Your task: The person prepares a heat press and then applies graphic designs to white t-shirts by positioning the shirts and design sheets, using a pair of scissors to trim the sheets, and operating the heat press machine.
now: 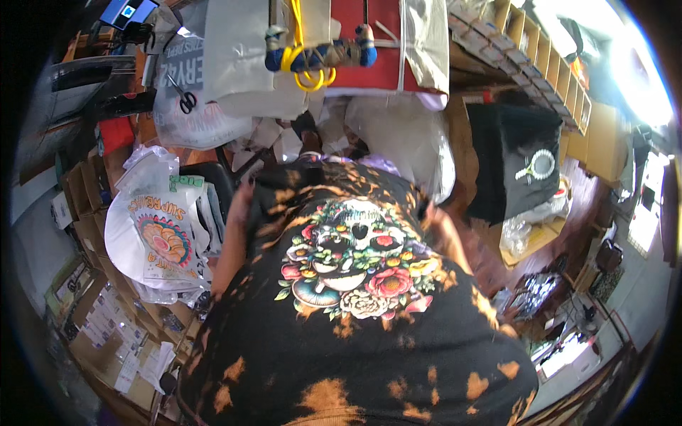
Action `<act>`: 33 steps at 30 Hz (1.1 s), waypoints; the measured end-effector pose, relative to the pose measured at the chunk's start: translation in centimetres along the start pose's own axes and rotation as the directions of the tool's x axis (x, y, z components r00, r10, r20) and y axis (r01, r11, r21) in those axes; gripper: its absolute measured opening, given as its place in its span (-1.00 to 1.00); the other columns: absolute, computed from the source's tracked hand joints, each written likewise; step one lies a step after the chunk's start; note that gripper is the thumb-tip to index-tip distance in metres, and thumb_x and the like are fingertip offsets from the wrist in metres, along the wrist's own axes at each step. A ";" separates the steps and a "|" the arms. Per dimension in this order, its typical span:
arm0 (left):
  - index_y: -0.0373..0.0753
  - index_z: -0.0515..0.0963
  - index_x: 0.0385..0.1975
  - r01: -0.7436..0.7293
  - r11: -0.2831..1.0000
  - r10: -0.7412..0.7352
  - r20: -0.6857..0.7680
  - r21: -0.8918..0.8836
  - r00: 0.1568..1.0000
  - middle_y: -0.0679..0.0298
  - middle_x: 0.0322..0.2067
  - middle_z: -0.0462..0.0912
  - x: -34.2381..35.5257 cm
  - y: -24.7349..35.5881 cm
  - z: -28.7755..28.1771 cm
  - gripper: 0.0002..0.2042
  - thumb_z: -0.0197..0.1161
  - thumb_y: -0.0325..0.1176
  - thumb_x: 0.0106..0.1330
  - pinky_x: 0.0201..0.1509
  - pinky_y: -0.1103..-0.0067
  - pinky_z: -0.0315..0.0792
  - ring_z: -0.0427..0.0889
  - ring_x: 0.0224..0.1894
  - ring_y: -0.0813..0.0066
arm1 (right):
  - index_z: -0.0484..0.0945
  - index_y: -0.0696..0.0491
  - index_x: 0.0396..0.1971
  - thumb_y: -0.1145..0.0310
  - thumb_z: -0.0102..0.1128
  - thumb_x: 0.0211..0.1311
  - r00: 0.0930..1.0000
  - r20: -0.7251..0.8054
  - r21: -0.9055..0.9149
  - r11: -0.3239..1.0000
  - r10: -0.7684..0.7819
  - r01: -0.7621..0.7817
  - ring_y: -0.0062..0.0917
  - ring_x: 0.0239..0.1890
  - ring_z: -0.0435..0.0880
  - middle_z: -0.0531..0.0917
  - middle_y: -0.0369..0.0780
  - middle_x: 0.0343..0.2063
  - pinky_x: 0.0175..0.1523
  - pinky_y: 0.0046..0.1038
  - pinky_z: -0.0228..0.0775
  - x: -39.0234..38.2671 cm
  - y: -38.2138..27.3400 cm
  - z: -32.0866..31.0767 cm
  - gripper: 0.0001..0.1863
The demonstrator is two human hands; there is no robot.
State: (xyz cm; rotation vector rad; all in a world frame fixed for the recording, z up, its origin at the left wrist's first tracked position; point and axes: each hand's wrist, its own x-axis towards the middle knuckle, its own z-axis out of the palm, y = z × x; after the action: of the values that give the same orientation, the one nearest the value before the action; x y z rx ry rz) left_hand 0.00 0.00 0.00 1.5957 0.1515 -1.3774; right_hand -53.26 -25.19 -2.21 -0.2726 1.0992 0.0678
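Note:
A black T-shirt (355, 355) with orange bleach splotches is spread open across the middle and lower view, its print a skull among flowers and mushrooms. At its upper left side my left hand (239, 209) grips the fabric, thumb and fingertips partly visible. On the opposite side, my right hand (445, 231) holds the shirt with its fingertips mostly hidden in the cloth. Both forearms run down under the shirt.
Ahead stands a red-and-grey machine (362, 74) with a wrapped handle (320, 57). Scissors (186, 99) lie upper left, above printed white garments (160, 234). Right are black cloth (508, 135) and wooden cubbies (526, 50); cardboard boxes (89, 199) line the left.

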 end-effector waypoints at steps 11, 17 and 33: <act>-0.40 0.58 -0.19 0.583 0.797 -0.580 0.073 -0.158 0.812 0.18 -0.35 0.65 2.4 -5.8 -5.9 -0.66 0.17 -0.29 0.13 -0.15 0.44 0.47 0.60 -0.30 0.30 | 0.59 0.09 -0.08 0.24 0.13 0.28 0.953 -0.024 0.483 0.838 0.302 -0.254 -0.34 -0.28 0.71 0.71 -0.13 -0.24 -0.10 -0.30 0.59 0.9 -0.4 6.3 -0.69; -0.39 0.58 -0.20 0.501 0.841 -0.525 -0.079 -0.203 0.848 0.20 -0.35 0.64 -2.5 -8.1 -7.9 -0.69 0.17 -0.30 0.15 -0.15 0.44 0.46 0.59 -0.30 0.33 | 0.59 0.09 -0.08 0.22 0.15 0.25 0.945 0.049 0.405 0.858 0.323 -0.314 -0.34 -0.27 0.70 0.71 -0.13 -0.24 -0.09 -0.30 0.58 -4.8 -0.1 7.0 -0.67; -0.34 0.58 -0.21 0.414 0.866 -0.478 -0.224 -0.279 0.849 0.25 -0.36 0.62 -7.2 -11.5 -8.1 -0.74 0.15 -0.32 0.21 -0.16 0.45 0.45 0.56 -0.30 0.40 | 0.58 0.09 -0.06 0.18 0.20 0.20 0.907 0.071 0.324 0.850 0.415 -0.414 -0.35 -0.24 0.69 0.71 -0.13 -0.22 -0.07 -0.30 0.55 -7.3 -1.3 7.6 -0.62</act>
State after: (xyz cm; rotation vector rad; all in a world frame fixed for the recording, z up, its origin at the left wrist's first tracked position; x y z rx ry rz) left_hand -4.31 15.02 -1.85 1.6203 0.8774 -1.4036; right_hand -49.72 -23.94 7.72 0.2762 1.1364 0.2653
